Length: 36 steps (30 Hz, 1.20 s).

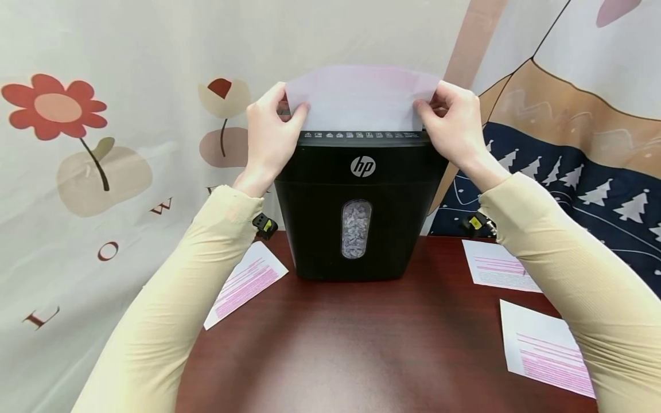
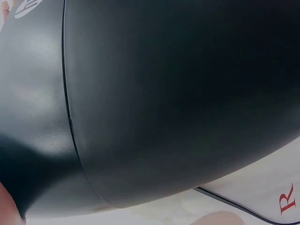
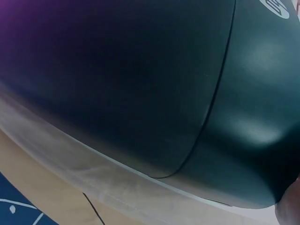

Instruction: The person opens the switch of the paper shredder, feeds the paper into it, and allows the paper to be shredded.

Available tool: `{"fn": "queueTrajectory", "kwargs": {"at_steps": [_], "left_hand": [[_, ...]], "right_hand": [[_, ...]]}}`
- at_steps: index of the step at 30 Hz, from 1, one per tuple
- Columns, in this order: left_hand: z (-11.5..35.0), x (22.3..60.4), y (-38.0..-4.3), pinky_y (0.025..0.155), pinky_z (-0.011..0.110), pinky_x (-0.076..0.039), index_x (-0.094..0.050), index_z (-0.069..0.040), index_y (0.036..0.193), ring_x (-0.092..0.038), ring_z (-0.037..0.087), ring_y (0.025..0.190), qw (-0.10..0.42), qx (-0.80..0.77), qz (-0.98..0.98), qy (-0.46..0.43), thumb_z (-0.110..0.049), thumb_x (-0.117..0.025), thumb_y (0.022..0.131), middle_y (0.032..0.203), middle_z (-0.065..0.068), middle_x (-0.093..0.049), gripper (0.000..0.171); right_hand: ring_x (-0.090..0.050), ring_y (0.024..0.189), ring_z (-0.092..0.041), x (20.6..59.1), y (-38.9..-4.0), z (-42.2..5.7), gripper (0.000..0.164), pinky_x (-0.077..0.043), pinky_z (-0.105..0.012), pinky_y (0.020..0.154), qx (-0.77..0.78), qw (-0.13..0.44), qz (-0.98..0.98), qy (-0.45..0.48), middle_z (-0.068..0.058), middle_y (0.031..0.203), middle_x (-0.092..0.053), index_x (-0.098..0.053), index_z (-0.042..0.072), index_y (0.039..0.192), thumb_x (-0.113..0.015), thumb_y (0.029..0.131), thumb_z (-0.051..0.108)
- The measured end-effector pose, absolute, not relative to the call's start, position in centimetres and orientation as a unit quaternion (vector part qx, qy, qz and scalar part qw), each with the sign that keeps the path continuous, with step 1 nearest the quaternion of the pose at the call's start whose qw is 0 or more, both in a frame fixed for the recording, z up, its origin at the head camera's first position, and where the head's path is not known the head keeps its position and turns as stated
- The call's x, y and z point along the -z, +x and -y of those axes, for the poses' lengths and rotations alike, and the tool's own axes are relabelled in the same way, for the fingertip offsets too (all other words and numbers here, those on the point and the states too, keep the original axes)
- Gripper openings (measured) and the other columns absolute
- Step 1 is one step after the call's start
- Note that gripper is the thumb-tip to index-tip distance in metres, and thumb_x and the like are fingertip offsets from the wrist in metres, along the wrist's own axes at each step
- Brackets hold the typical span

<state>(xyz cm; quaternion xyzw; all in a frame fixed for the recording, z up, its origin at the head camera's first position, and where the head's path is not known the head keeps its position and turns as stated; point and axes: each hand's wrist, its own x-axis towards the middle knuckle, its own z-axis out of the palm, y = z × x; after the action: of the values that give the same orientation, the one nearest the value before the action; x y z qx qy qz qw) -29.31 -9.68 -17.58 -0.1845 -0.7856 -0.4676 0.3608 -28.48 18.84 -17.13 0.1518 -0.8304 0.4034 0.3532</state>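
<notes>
A sheet of paper (image 1: 361, 97), white with pink showing faintly through, stands over the top of a black paper shredder (image 1: 320, 223). My left hand (image 1: 273, 132) pinches its left edge between thumb and fingers. At the right edge, my right hand (image 1: 454, 126) pinches it the same way. The sheet's lower edge is hidden behind the shredder's top rim, which bears a row of small icons. Shredded paper (image 1: 356, 229) shows through the shredder's front window. Both wrist views are filled mostly by the shredder's dark body, with only a bit of each hand at a lower corner.
On the brown table (image 1: 330, 344), a pink-marked sheet (image 1: 248, 284) lies left of the shredder. Two more sheets lie to the right, a farther one (image 1: 498, 267) and a nearer one (image 1: 544, 347). A printed curtain (image 1: 170, 57) hangs behind. A black cord (image 2: 229, 202) runs beside the shredder.
</notes>
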Motion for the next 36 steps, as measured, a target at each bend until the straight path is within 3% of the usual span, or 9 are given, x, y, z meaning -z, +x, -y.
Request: {"fn": "queueTrajectory", "kwargs": {"at_steps": [4, 8, 12, 15, 20, 25, 30, 36], "left_hand": [[9.7, 17.8, -29.5, 0.072, 0.011, -0.046, -0.076, -0.002, 0.114, -0.062, -0.002, 0.075, 0.37, 0.467, 0.778, -0.201, -0.009, -0.069, 0.098, 0.1, 0.014, -0.078, 0.019], [9.7, 18.0, -29.4, 0.066, 0.014, -0.039, -0.077, -0.003, 0.115, -0.046, -0.003, 0.064, 0.374, 0.457, 0.781, -0.206, -0.01, -0.069, 0.098, 0.092, 0.014, -0.074, 0.02], [9.7, 17.9, -29.4, 0.065, 0.015, -0.037, -0.079, -0.006, 0.112, -0.044, 0.0, 0.061, 0.365, 0.45, 0.789, -0.206, -0.013, -0.069, 0.098, 0.103, 0.011, -0.079, 0.018], [9.8, 17.8, -29.4, 0.065, 0.015, -0.037, -0.079, -0.007, 0.112, -0.047, 0.0, 0.065, 0.36, 0.45, 0.789, -0.212, -0.013, -0.069, 0.098, 0.11, 0.01, -0.081, 0.018], [9.7, 17.8, -29.4, 0.066, 0.016, -0.037, -0.078, -0.004, 0.112, -0.058, -0.008, 0.076, 0.351, 0.457, 0.788, -0.219, -0.013, -0.068, 0.099, 0.111, 0.011, -0.081, 0.019], [9.7, 17.8, -29.4, 0.07, 0.013, -0.043, -0.078, -0.003, 0.112, -0.062, -0.014, 0.08, 0.341, 0.462, 0.788, -0.222, -0.012, -0.067, 0.099, 0.11, 0.012, -0.08, 0.019], [9.7, 17.7, -29.3, 0.079, 0.012, -0.052, -0.078, -0.004, 0.111, -0.068, -0.003, 0.083, 0.333, 0.459, 0.793, -0.223, -0.012, -0.066, 0.099, 0.109, 0.013, -0.08, 0.018], [9.7, 17.8, -29.4, 0.086, 0.019, -0.056, -0.077, -0.005, 0.112, -0.074, 0.015, 0.093, 0.333, 0.44, 0.802, -0.228, -0.015, -0.066, 0.1, 0.109, 0.011, -0.08, 0.019]], "right_hand": [[-0.058, 0.076, 0.012, 17.5, -28.5, -18.9, 0.021, -0.048, -0.004, 0.078, -0.402, 0.35, 0.832, 0.156, -0.017, 0.1, -0.074, -0.077, 0.0, 0.109, -0.063, 0.1, 0.013], [-0.058, 0.076, 0.01, 17.6, -28.5, -19.1, 0.019, -0.049, -0.005, 0.077, -0.407, 0.35, 0.829, 0.158, 0.002, 0.088, -0.07, -0.075, 0.0, 0.103, -0.063, 0.099, 0.014], [-0.059, 0.077, 0.008, 17.7, -28.5, -19.2, 0.017, -0.049, -0.005, 0.076, -0.413, 0.348, 0.826, 0.162, 0.022, 0.081, -0.06, -0.074, 0.001, 0.101, -0.063, 0.099, 0.014], [-0.059, 0.077, 0.008, 17.7, -28.5, -19.2, 0.019, -0.049, -0.006, 0.076, -0.412, 0.347, 0.827, 0.163, 0.025, 0.082, -0.059, -0.075, 0.001, 0.107, -0.063, 0.099, 0.014], [-0.059, 0.081, 0.009, 17.9, -28.4, -19.3, 0.025, -0.049, -0.006, 0.078, -0.4, 0.341, 0.836, 0.157, 0.022, 0.087, -0.06, -0.077, 0.007, 0.119, -0.062, 0.1, 0.014], [-0.059, 0.081, 0.008, 18.0, -28.3, -19.2, 0.025, -0.048, -0.006, 0.08, -0.397, 0.337, 0.839, 0.157, 0.011, 0.092, -0.068, -0.078, 0.009, 0.119, -0.063, 0.1, 0.014], [-0.061, 0.083, 0.011, 18.0, -28.1, -19.2, 0.023, -0.05, -0.006, 0.083, -0.398, 0.334, 0.838, 0.166, -0.012, 0.111, -0.078, -0.078, 0.007, 0.118, -0.063, 0.101, 0.015], [-0.061, 0.085, 0.014, 18.3, -27.8, -19.4, 0.024, -0.05, -0.005, 0.086, -0.39, 0.33, 0.843, 0.168, -0.016, 0.117, -0.078, -0.077, 0.006, 0.118, -0.061, 0.103, 0.016]]}}
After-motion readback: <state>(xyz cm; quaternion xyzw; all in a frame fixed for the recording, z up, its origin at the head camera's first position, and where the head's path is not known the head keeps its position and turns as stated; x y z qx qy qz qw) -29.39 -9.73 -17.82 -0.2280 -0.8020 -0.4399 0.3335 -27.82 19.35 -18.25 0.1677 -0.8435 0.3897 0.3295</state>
